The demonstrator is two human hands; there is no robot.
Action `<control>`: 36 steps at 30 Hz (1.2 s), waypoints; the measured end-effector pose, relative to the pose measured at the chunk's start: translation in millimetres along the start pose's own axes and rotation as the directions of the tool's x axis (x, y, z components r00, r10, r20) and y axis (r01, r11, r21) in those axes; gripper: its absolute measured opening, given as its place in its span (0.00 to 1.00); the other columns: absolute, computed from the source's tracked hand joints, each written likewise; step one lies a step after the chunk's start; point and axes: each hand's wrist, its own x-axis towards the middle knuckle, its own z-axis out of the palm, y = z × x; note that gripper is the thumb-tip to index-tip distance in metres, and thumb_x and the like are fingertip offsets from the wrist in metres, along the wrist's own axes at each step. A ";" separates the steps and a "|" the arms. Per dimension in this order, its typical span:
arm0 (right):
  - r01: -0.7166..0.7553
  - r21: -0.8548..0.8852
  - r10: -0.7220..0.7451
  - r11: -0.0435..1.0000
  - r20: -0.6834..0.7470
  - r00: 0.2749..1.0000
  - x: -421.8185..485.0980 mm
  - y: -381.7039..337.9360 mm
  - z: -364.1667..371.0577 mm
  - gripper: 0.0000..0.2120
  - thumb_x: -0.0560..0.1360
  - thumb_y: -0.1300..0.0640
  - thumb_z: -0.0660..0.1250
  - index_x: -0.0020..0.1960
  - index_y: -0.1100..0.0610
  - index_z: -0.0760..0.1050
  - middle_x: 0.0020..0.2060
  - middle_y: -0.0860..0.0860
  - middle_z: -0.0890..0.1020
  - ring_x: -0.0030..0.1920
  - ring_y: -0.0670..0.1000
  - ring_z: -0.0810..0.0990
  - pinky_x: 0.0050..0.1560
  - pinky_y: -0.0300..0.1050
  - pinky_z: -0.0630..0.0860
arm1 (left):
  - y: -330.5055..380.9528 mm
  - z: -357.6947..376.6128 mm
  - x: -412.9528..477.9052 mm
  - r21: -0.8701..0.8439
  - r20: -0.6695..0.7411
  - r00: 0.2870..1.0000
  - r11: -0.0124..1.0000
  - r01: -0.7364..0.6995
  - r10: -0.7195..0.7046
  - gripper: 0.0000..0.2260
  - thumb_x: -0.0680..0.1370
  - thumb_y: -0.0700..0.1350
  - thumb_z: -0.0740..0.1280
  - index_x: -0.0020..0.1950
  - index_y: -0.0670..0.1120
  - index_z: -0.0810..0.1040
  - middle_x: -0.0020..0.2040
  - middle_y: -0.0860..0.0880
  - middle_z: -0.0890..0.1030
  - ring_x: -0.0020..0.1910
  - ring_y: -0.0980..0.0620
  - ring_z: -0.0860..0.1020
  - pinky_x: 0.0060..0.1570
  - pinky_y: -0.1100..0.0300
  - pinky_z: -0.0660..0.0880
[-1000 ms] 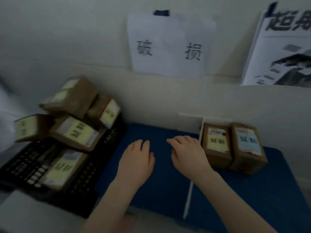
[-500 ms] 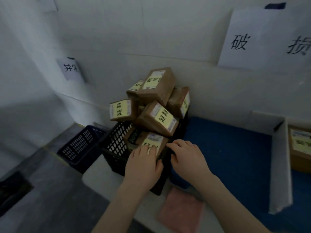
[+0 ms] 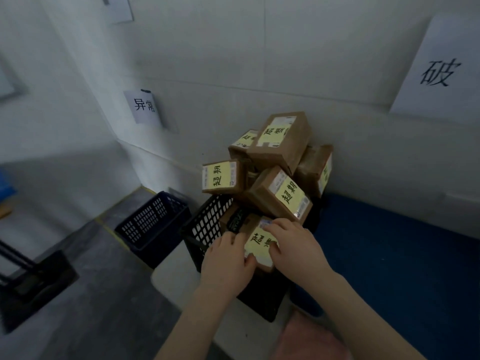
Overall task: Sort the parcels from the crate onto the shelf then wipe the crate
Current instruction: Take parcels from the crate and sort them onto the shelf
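A black lattice crate (image 3: pixel 205 224) stands on the white table corner, heaped with several brown cardboard parcels bearing yellow labels. The nearest parcel (image 3: pixel 257 242) lies at the front of the heap. My left hand (image 3: pixel 226 261) grips its left side and near edge. My right hand (image 3: pixel 293 248) curls over its right side and top. Above it sits a tilted parcel (image 3: pixel 281 194), with a left-hand parcel (image 3: pixel 223 176) and a top parcel (image 3: pixel 281 137) higher up. A pink cloth (image 3: pixel 309 339) lies on the table near my right forearm.
The blue shelf mat (image 3: pixel 394 255) spreads to the right of the crate. A second dark crate (image 3: pixel 153 224) stands on the grey floor to the left. Paper signs (image 3: pixel 144 106) hang on the white wall. A black stand (image 3: pixel 31 279) is at the lower left.
The view swung left from the shelf to the crate. Both hands moved from over the blue mat onto the nearest parcel and closed around it.
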 end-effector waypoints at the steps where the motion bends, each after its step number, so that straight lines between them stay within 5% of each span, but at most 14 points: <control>1: 0.003 0.018 -0.003 1.000 0.006 1.000 7.4 -2.8 2.3 0.22 0.77 0.54 0.58 0.71 0.46 0.67 0.67 0.45 0.69 0.64 0.49 0.69 0.63 0.44 0.68 | -7.2 1.3 5.2 -0.016 -0.013 0.999 0.999 0.042 -0.042 0.19 0.79 0.54 0.57 0.68 0.49 0.67 0.61 0.49 0.72 0.59 0.49 0.71 0.57 0.54 0.71; 6: 0.093 0.065 -0.088 0.993 -0.074 0.993 74.5 -28.2 1.1 0.19 0.78 0.55 0.60 0.68 0.47 0.70 0.67 0.45 0.70 0.62 0.47 0.72 0.61 0.44 0.72 | -46.4 5.0 52.4 -0.205 -0.110 0.945 0.937 0.282 -0.308 0.22 0.81 0.55 0.55 0.73 0.48 0.61 0.71 0.44 0.65 0.64 0.42 0.70 0.59 0.48 0.72; 12: 0.189 -0.074 -0.193 0.979 -0.048 0.980 195.5 -53.1 -16.8 0.19 0.77 0.57 0.58 0.67 0.49 0.71 0.64 0.48 0.73 0.59 0.49 0.74 0.55 0.46 0.76 | -75.1 19.8 119.3 -0.480 -0.131 0.930 0.843 0.243 -0.343 0.27 0.81 0.55 0.55 0.78 0.51 0.51 0.78 0.45 0.50 0.66 0.41 0.71 0.49 0.52 0.75; 18: 0.316 -0.216 -0.292 0.924 0.133 0.947 252.7 -42.2 -3.7 0.22 0.76 0.58 0.59 0.70 0.48 0.67 0.71 0.49 0.66 0.68 0.52 0.68 0.65 0.51 0.70 | -71.6 47.1 153.9 -0.532 -0.106 0.937 0.815 0.230 -0.333 0.31 0.81 0.57 0.54 0.78 0.53 0.39 0.78 0.45 0.40 0.59 0.40 0.75 0.41 0.50 0.79; 27: 0.368 -0.159 -0.319 0.916 0.266 0.910 278.6 -22.8 15.5 0.20 0.77 0.52 0.58 0.69 0.46 0.66 0.72 0.46 0.63 0.65 0.51 0.70 0.57 0.50 0.75 | -74.0 71.1 177.3 -0.735 -0.206 0.894 0.666 0.127 -0.398 0.28 0.81 0.46 0.56 0.78 0.50 0.48 0.79 0.49 0.42 0.68 0.43 0.68 0.35 0.56 0.78; 31: 0.335 -0.073 -0.302 0.939 0.284 0.910 278.6 -21.0 21.1 0.20 0.77 0.52 0.60 0.69 0.45 0.66 0.72 0.45 0.63 0.64 0.49 0.72 0.55 0.46 0.77 | -81.6 74.8 180.1 -0.848 -0.260 0.871 0.530 0.001 -0.418 0.24 0.81 0.53 0.52 0.77 0.57 0.52 0.78 0.60 0.44 0.70 0.63 0.56 0.41 0.77 0.70; 36: 0.263 0.015 -0.259 0.965 0.237 0.936 265.9 -24.4 33.5 0.22 0.77 0.50 0.62 0.71 0.45 0.66 0.73 0.46 0.62 0.66 0.48 0.70 0.59 0.45 0.75 | -90.6 71.3 180.6 -0.828 -0.279 0.869 0.561 -0.002 -0.408 0.24 0.80 0.55 0.52 0.75 0.59 0.52 0.76 0.62 0.45 0.68 0.51 0.66 0.42 0.69 0.71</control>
